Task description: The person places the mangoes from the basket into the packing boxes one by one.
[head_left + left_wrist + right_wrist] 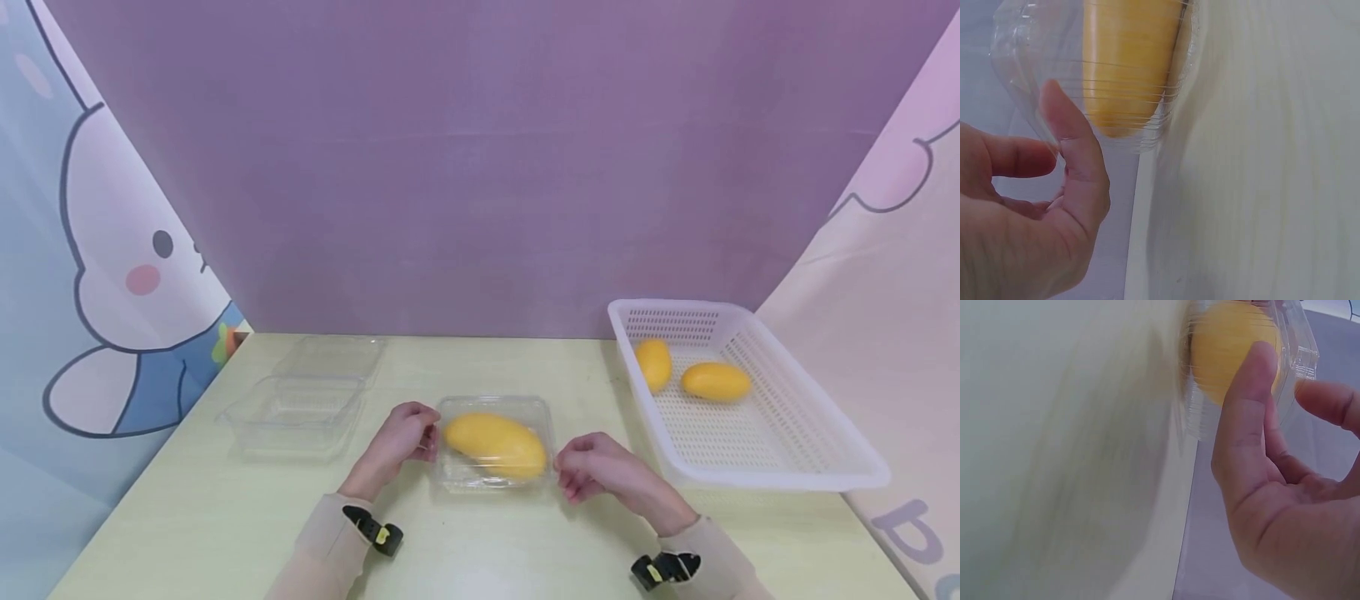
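A clear plastic clamshell box stands on the table in front of me, with one yellow mango lying inside under clear plastic. At its left side my left hand pinches the edge between thumb and a finger. My right hand does the same at the right side. Both wrist views bring the thumbs close: the left thumb overlaps the box wall, and the right thumb lies across the plastic in front of the mango. Some of the other fingers are partly hidden.
On the left stands another clear clamshell box, its lid lying back. A white plastic basket on the right holds two mangoes, one lying crosswise and one near its left wall. A purple backdrop rises behind the table.
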Demonstrator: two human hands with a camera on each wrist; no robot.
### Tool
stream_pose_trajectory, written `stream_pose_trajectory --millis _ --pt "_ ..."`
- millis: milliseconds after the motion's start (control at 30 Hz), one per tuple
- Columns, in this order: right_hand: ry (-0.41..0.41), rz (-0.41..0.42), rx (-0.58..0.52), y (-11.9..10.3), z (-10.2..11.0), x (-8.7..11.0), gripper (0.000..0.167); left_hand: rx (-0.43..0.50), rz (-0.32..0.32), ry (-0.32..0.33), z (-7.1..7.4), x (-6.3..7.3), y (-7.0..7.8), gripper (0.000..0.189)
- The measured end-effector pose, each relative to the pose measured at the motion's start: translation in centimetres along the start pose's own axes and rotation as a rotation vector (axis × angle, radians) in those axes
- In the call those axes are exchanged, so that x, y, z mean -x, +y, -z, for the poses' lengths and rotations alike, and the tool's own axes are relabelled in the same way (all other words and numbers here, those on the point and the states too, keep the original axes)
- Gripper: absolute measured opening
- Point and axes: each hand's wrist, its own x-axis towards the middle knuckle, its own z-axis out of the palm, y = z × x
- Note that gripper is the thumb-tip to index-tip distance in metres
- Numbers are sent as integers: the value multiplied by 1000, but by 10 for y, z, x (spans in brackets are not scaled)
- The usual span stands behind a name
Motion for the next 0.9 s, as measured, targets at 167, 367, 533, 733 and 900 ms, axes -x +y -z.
stream_pose_trajectory --millis 167,367,533,733,900 --pt "-31 -11 -11 2 -1 1 16 -1 -3 3 1 -1 -1 21" --pt "-58 -17 -32 5 -2 0 16 4 -11 5 1 0 0 20" --pt "-75 -34 -43 5 -4 -1 16 -9 -13 6 1 1 1 20" --pt "-88 -47 -58 5 -5 -3 16 -17 -21 -2 1 2 1 21" --pt "-88 -52 -60 6 -6 -3 14 -24 -21 -4 1 2 2 23"
